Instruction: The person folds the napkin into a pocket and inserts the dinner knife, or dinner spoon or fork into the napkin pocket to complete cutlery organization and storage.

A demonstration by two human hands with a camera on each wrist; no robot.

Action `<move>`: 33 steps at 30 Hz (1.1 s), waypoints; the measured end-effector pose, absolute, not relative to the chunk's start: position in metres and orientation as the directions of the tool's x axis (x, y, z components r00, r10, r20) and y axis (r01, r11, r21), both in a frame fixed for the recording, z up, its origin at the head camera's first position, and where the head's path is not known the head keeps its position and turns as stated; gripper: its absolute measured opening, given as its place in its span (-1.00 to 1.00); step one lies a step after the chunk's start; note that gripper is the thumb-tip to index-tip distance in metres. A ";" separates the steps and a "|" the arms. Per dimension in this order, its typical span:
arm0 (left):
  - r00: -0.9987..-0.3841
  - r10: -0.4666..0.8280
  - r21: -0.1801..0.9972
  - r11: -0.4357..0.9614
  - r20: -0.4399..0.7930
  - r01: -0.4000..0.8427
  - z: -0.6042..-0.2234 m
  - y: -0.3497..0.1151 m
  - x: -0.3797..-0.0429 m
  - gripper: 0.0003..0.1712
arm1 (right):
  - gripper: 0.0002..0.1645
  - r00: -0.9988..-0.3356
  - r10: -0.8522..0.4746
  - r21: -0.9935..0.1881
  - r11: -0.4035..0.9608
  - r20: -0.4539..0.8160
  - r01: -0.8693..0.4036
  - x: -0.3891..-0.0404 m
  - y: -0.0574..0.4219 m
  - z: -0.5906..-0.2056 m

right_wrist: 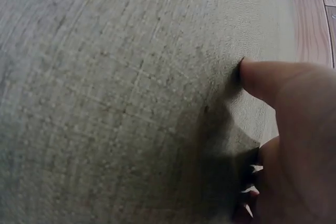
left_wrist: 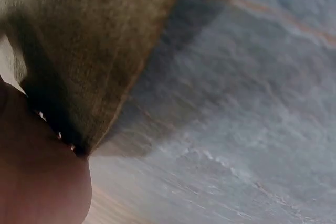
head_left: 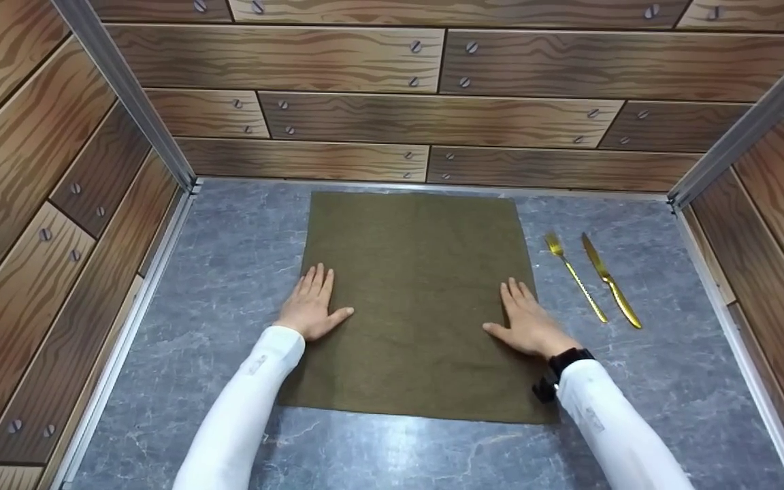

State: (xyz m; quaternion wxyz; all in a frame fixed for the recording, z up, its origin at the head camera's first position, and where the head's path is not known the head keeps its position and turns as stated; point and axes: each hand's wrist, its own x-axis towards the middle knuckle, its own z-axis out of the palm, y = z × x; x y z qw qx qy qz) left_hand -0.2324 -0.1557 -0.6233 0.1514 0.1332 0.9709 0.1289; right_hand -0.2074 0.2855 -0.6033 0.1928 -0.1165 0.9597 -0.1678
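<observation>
An olive-brown cloth [head_left: 419, 292] lies spread flat on the grey marbled tabletop. My left hand [head_left: 310, 307] rests on its left edge, fingers straight and thumb out to the side. On the right edge of the cloth lies my right hand [head_left: 527, 322], its fingers also extended and the thumb pointing inward. The left wrist view shows the cloth's edge beside part of the left hand [left_wrist: 42, 171]. In the right wrist view, the right thumb [right_wrist: 262, 80] touches the woven surface. Right of the cloth lie a gold fork [head_left: 576, 275] and a gold knife [head_left: 610, 279], side by side.
Wood-patterned panels [head_left: 351, 119] close off the back, with more on the left [head_left: 58, 224] and right. Metal strips run along the edges of the grey tabletop [head_left: 229, 272]. A black band [head_left: 565, 361] circles the right wrist.
</observation>
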 end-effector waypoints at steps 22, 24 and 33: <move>-0.933 0.270 0.224 0.950 -0.238 0.217 -0.603 -0.138 -0.237 -0.09 | -0.03 -0.954 -0.240 -0.395 0.906 -0.179 -0.154 -0.219 0.295 -0.598; -0.938 0.273 0.213 0.950 -0.213 0.228 -0.603 -0.137 -0.243 -0.16 | -0.10 -0.964 -0.230 -0.392 0.906 -0.136 -0.161 -0.228 0.293 -0.597; -0.936 0.264 0.239 0.948 -0.234 0.208 -0.614 -0.138 -0.261 -0.20 | -0.14 -0.949 -0.224 -0.339 0.930 -0.221 -0.140 -0.250 0.292 -0.599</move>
